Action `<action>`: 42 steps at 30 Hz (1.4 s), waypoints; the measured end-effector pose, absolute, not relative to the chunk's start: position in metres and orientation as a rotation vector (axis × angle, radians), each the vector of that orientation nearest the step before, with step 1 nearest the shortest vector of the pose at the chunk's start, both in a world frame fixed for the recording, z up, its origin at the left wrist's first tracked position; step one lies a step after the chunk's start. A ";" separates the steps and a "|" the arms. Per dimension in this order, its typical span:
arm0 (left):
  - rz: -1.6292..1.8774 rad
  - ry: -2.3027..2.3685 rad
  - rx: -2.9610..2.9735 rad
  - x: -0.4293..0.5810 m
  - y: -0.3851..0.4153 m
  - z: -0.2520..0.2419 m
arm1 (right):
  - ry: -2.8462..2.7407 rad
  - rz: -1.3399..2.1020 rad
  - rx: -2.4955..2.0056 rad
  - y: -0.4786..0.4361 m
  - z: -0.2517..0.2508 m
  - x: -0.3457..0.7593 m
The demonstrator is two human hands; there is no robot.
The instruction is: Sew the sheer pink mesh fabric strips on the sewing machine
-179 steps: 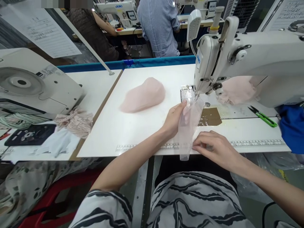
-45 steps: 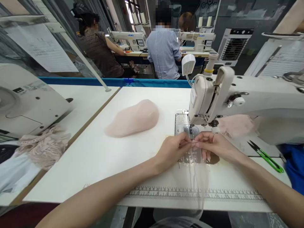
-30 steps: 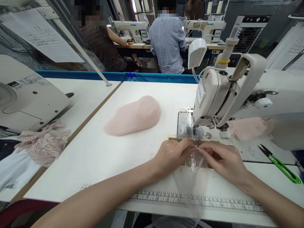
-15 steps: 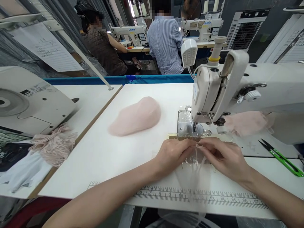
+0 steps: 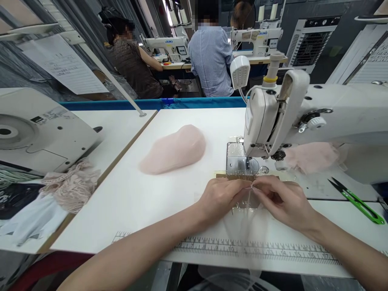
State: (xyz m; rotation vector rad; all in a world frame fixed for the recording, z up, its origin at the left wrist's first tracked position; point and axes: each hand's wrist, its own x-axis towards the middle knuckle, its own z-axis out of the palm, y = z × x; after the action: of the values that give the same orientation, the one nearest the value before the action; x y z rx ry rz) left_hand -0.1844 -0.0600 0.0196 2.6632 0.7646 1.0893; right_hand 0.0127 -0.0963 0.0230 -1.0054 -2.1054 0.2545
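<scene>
A sheer, pale fabric piece (image 5: 250,226) hangs down over the table's front edge, its upper edge pinched between my two hands. My left hand (image 5: 222,196) closes thumb and forefinger on it from the left. From the right, my right hand (image 5: 286,200) pinches the same edge, fingertips almost meeting the left ones. Both hands are just in front of the sewing machine's (image 5: 263,121) presser foot (image 5: 247,163) and metal needle plate (image 5: 235,157). On the table to the left lies a flat pink fabric piece (image 5: 176,149).
Green thread snips (image 5: 357,202) lie at the right, near a crumpled pink cloth (image 5: 312,157) under the machine arm. A printed ruler (image 5: 212,244) runs along the front edge. Another machine (image 5: 45,129) and bunched trims (image 5: 71,186) are at left. Two people (image 5: 210,60) sit beyond the blue-edged table.
Both hands keep their pinch on the sheer fabric with only a slight shift of the fingertips. The camera view has tilted and moved a little.
</scene>
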 end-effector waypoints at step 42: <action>1.063 0.734 2.575 -0.184 -0.071 0.028 | -2.351 -0.735 -0.414 -0.102 0.051 0.021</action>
State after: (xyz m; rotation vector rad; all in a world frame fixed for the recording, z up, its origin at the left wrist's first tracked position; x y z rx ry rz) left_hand -0.1841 -0.0705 0.0282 2.5754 0.7344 1.0627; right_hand 0.0214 -0.1017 0.0513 -0.4142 -2.3515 -0.7346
